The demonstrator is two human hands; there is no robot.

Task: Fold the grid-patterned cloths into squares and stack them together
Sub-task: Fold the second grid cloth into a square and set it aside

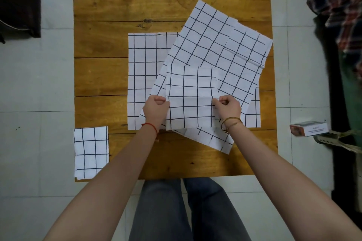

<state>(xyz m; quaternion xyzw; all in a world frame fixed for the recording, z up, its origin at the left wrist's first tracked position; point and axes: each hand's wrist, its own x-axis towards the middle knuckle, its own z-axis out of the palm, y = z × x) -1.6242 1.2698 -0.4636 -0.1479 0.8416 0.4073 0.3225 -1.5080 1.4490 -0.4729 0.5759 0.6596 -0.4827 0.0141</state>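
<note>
**One square down, second fold in hand, two cloths waiting**

The left hand [156, 106] is pinching the left edge of a partly folded white cloth with a black grid [191, 94], fingers curled tight on the fabric, while the right hand [227, 106] is pinching the opposite edge at the same crease line. Between them the cloth is sitting near the middle of the square wooden plank worktop [117, 2], doubled over and, by the look of it, waiting on one more fold to become a square.

Underneath it, a large tilted grid cloth [215, 41] is lying unfolded, and beneath that a second flat grid cloth [145, 64] is spreading squarely across the boards. Both are looking untouched.

Out at the near left corner, a small folded grid square [91, 151] is resting alone, the start of the stack. So I am judging this roughly a third done: one finished, one under way, two to go, stacking ahead.
</note>
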